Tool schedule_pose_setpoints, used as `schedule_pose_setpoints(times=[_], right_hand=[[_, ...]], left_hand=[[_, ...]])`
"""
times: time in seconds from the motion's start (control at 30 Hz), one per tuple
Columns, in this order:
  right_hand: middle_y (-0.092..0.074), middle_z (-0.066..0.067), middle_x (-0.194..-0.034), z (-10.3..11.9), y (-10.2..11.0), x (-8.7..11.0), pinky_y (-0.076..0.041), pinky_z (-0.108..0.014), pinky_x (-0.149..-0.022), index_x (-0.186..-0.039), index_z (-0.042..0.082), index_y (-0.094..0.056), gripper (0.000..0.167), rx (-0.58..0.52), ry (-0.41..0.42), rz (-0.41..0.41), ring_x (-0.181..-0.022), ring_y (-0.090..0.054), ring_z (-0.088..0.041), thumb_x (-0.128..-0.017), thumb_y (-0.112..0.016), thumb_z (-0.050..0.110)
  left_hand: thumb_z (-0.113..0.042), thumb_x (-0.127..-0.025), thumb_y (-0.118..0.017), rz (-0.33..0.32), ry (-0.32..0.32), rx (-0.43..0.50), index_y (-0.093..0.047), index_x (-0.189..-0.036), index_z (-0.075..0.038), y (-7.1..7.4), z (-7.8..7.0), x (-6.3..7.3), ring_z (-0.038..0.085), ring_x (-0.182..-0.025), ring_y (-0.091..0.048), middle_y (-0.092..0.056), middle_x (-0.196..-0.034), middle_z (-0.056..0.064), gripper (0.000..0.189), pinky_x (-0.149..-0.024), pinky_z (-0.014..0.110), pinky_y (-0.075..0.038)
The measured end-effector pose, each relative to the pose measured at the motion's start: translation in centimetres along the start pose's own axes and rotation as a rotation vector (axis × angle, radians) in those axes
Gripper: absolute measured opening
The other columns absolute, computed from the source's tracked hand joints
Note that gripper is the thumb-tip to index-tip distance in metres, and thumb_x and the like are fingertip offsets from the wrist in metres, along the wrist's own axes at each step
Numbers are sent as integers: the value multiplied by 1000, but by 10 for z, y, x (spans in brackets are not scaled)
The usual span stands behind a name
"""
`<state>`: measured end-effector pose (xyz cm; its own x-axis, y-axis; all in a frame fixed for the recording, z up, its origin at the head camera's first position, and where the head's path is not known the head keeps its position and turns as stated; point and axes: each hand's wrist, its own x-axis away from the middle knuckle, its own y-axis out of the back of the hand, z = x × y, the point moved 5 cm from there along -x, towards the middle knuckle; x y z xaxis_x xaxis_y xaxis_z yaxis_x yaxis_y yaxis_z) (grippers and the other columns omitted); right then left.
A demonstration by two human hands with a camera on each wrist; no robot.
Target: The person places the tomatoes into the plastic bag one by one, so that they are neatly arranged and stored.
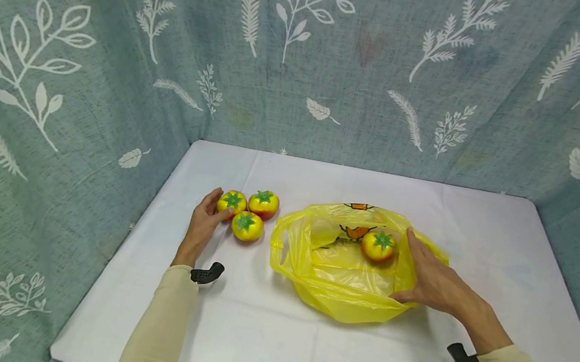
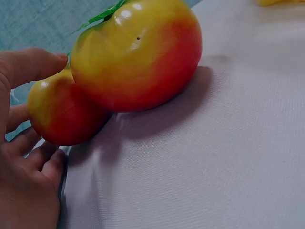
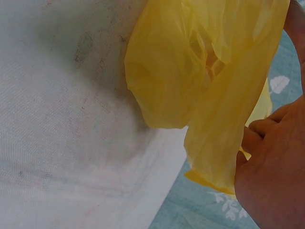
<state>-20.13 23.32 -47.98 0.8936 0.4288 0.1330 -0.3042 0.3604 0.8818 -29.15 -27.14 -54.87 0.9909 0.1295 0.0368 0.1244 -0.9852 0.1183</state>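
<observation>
On the left of the table, my left hand has its thumb and fingers round the leftmost yellow-red tomato, which has a green star-shaped top. In the left wrist view this tomato sits within the curve of the fingers, partly behind a nearer tomato. Two more tomatoes stand beside it, one at the back and one in front. My right hand holds the right rim of a yellow plastic bag, thumb and fingers spread apart. Inside the gaping bag lies another tomato.
A white cloth covers the table. Blue-green curtains with white leaf prints hang behind it and at both sides. A black strap mount sits on each wrist. The bag's handle loop lies towards the tomatoes.
</observation>
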Motion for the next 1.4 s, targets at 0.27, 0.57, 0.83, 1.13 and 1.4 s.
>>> schedule_pose_setpoints(times=[0.27, 0.57, 0.83, 1.13, 1.4], right_hand=[[-11, -31, -163, 0, 0, 0, -35, -66, -108, -161, 4, 9, 144, -12, -5, 4, -144, -25, -51, -70, -85, 63], [-10, -31, -163, -1, 0, 1, -36, -66, -107, -161, 4, 10, 143, -12, -3, 11, -144, -25, -51, -71, -84, 64], [-10, -30, -164, -2, 1, 2, -35, -65, -108, -161, 4, 9, 142, -1, -1, 0, -145, -24, -50, -72, -85, 61], [-10, -30, -164, 0, 2, 2, -35, -65, -108, -161, 2, 8, 141, -4, 0, -2, -145, -24, -50, -72, -86, 58], [-10, -30, -164, 0, 3, 3, -35, -65, -108, -161, 3, 8, 140, -10, 10, -4, -145, -25, -49, -73, -87, 56]], left_hand=[[-10, -94, -73, -12, -19, -9, -29, -159, -6, -3, 2, 1, 18, -150, -27, -32, -162, 11, 79, -121, 29, -22], [-9, -93, -74, -9, -13, -30, -30, -159, -4, -6, 7, -5, 23, -149, -29, -33, -161, 13, 79, -122, 33, -23], [-14, -93, -75, -43, 14, -62, -36, -157, -6, -8, 3, -3, 27, -145, -37, -37, -159, 14, 76, -120, 36, -29], [-30, -92, -77, -90, -4, -90, -42, -154, -8, 0, 0, -4, 25, -142, -41, -41, -156, 11, 75, -118, 35, -31], [-33, -92, -77, -114, -64, -77, -45, -153, -9, 3, -24, -11, 24, -139, -44, -44, -154, 11, 72, -116, 33, -34]])
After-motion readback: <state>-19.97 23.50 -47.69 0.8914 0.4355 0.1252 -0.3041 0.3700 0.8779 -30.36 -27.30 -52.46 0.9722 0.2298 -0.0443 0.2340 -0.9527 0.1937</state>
